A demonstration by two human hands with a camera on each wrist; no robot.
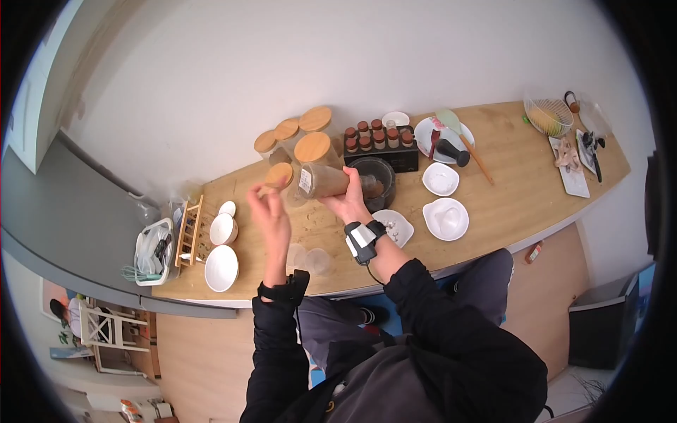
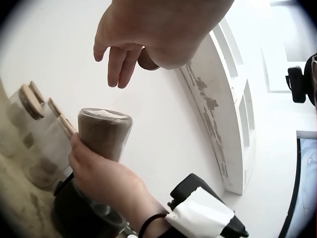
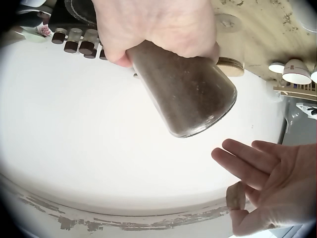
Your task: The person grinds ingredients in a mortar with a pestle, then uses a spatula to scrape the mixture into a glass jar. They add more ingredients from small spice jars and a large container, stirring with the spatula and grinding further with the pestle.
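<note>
My right hand (image 1: 347, 202) grips a glass bottle (image 1: 328, 181) of brown powder round its narrower part. The bottle is tipped, its labelled base up to the left and its neck over a dark bowl (image 1: 381, 202). Some brown matter shows inside that bowl. My left hand (image 1: 269, 211) is raised to the left of the bottle's base, apart from it. In the right wrist view, the left thumb and a finger pinch a small cork stopper (image 3: 236, 196), the other fingers stretched out.
Wooden-lidded jars (image 1: 312, 148) stand behind the bottle, beside a black rack (image 1: 381, 156) of small spice jars. White dishes (image 1: 446, 218) lie to the right, white bowls (image 1: 222, 268) to the left. Clear cups (image 1: 317, 261) stand near the table's front edge.
</note>
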